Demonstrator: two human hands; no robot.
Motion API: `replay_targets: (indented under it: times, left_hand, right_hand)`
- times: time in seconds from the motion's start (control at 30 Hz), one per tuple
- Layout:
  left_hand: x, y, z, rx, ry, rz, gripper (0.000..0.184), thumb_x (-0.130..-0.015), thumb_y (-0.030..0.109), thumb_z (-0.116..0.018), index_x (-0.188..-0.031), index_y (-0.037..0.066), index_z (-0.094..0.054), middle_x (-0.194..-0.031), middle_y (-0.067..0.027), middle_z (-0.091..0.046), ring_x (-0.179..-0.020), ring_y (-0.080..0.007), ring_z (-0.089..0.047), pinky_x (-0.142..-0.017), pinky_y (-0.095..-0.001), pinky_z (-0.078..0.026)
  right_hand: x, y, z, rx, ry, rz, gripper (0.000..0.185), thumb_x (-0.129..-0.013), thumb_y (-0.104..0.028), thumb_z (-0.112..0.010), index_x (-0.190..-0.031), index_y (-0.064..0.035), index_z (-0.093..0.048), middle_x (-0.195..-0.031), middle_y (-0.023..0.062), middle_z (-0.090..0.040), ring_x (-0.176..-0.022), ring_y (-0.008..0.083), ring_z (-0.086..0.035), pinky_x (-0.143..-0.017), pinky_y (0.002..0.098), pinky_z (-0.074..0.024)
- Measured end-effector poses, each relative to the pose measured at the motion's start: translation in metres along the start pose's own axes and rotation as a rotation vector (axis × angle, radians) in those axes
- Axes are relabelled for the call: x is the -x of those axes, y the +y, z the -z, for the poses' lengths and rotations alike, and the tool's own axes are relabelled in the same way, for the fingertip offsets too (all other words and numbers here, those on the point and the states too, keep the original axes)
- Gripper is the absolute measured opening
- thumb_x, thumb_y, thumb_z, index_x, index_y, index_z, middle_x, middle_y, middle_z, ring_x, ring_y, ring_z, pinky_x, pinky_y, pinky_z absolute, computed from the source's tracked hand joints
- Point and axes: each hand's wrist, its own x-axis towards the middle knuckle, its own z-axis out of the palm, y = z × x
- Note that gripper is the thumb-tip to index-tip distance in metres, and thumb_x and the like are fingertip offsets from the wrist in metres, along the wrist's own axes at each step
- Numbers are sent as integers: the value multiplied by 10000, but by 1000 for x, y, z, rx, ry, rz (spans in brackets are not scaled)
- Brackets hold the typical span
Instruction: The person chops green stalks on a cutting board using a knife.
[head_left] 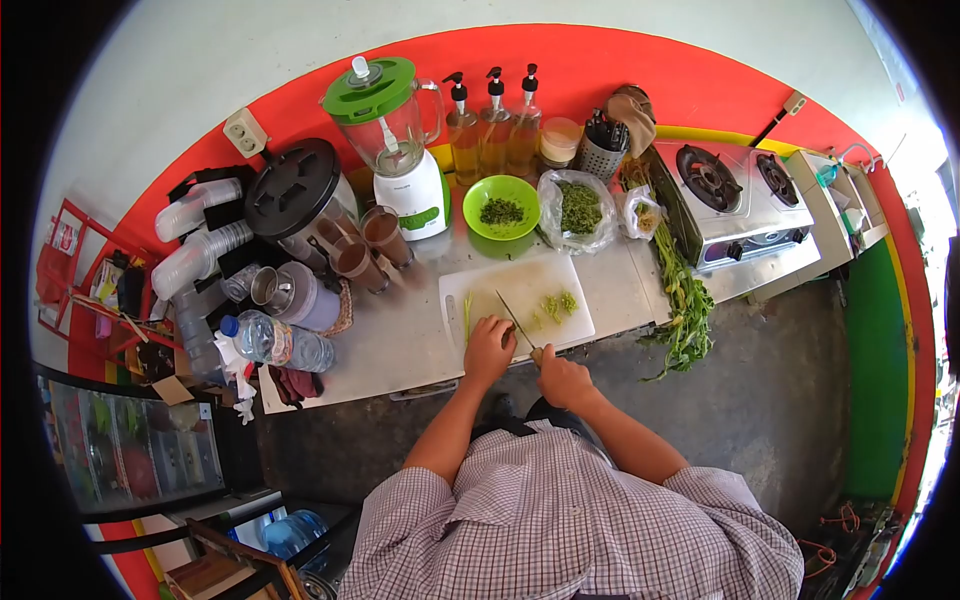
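A white cutting board (pixel 553 270) lies on the counter in front of me. My right hand (pixel 565 382) is wrapped round the handle of a kitchen knife (pixel 516 317), whose blade slants up and left over the board. To its left, my left hand (pixel 490 350) has its fingers curled on the board beside the blade, closed over thin green stalks (pixel 468 312) whose upper ends stick out. Chopped green pieces (pixel 560 306) lie right of the blade. Beyond the board are a green bowl (pixel 477 222) with chopped greens and a plastic bag of chopped greens (pixel 580 207).
A leafy green bunch (pixel 684 315) hangs over the counter's front edge at right, beside a gas stove (pixel 740 225). A blender (pixel 410 200), pump bottles (pixel 494 140) and a utensil holder (pixel 602 158) stand behind. Brown cups (pixel 357 263) and a water bottle (pixel 280 342) are at left.
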Motion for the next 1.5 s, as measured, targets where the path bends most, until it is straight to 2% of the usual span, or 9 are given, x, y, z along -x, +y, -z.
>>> replay_targets:
  times: [0.03,0.1,0.33,0.83,0.9,0.93,1.23,1.4,1.5]
  left_hand:
    - [-2,1,1,0,-1,-5,141,-841,89,-688,-977,53,-674,-932,-95,-620,-939,-315,-594,-828,-425,-511]
    - [-1,3,1,10,3,4,149,-839,97,-690,-980,50,-677,-937,-97,-619,-943,-317,-594,-831,-428,-510]
    - [0,2,-1,-12,6,9,142,-840,91,-681,-973,43,-670,-955,-102,-618,-968,-317,-589,-844,-423,-511]
    - [1,1,-5,-15,15,-2,97,-844,72,-664,-928,33,-632,-936,-120,-608,-961,-335,-579,-832,-447,-505]
    - [-1,1,-6,-24,43,-22,102,-840,69,-668,-929,34,-631,-924,-121,-609,-953,-338,-581,-829,-445,-504]
    - [-3,1,-5,-28,45,-32,102,-840,69,-668,-929,34,-631,-924,-121,-609,-953,-338,-581,-829,-445,-504]
    - [-5,1,-5,28,17,0,101,-836,52,-671,-921,28,-623,-923,-122,-617,-944,-345,-582,-815,-453,-503]
    - [-4,2,-1,60,-17,82,103,-837,41,-675,-925,30,-621,-910,-126,-619,-923,-349,-589,-809,-452,-505]
    - [-4,5,0,9,34,-17,97,-846,35,-672,-937,32,-639,-903,-124,-625,-916,-347,-597,-807,-445,-511]
  right_hand:
    - [-3,2,-9,-2,4,-2,453,-923,-185,-599,-1264,38,-401,-1050,271,-721,-972,432,-721,-847,532,-567]
    - [-5,4,-28,92,49,-1,380,-977,-168,-490,-1285,37,-404,-1004,240,-738,-930,411,-740,-821,509,-586]
    - [-7,-1,-15,50,8,17,404,-975,-159,-488,-1306,44,-374,-1017,263,-732,-939,415,-739,-817,517,-585]
    - [-20,2,-32,9,33,-32,491,-959,-199,-535,-1351,37,-357,-1007,284,-720,-940,424,-733,-802,520,-589]
    - [-21,5,-16,-84,8,-25,461,-919,-222,-620,-1239,15,-386,-1037,314,-702,-973,470,-706,-856,560,-559]
    - [-21,6,-15,-88,18,-22,461,-919,-222,-620,-1239,15,-386,-1037,314,-702,-973,470,-706,-856,560,-559]
    - [-15,-1,-36,-136,46,-77,491,-920,-231,-632,-1259,23,-385,-1003,291,-715,-940,471,-713,-836,552,-572]
    - [-22,5,-41,-92,37,-18,567,-929,-247,-639,-1331,40,-360,-982,285,-717,-920,464,-718,-808,547,-577]
    - [-20,7,-37,-123,18,-9,587,-931,-254,-638,-1354,38,-354,-983,285,-717,-917,461,-719,-804,549,-576]
